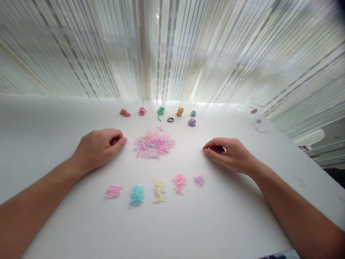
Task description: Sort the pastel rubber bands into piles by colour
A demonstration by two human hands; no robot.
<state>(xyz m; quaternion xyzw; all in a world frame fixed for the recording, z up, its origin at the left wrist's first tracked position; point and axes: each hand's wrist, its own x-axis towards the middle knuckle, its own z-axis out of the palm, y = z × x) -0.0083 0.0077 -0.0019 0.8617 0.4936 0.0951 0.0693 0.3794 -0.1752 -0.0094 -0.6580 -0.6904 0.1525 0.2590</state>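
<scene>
My left hand [104,145] rests on the white table, fingers curled closed, left of a mixed pile of small pastel sticks [155,143]. To the right of that pile, my right hand [226,153] has its thumb and fingertips pinched together; whatever they may hold is too small to name. Nearer me lie separate little heaps: pink-lilac [113,191], turquoise [137,195], cream [160,190], coral pink [179,183] and light purple [199,180].
Coiled bands in red [124,113], pink [142,111], green [161,110], yellow [180,112], blue [193,113] and purple [192,122] lie behind the pile with a dark beaded ring [170,119]. Clear round items [259,124] sit back right. A striped curtain [172,50] borders the table.
</scene>
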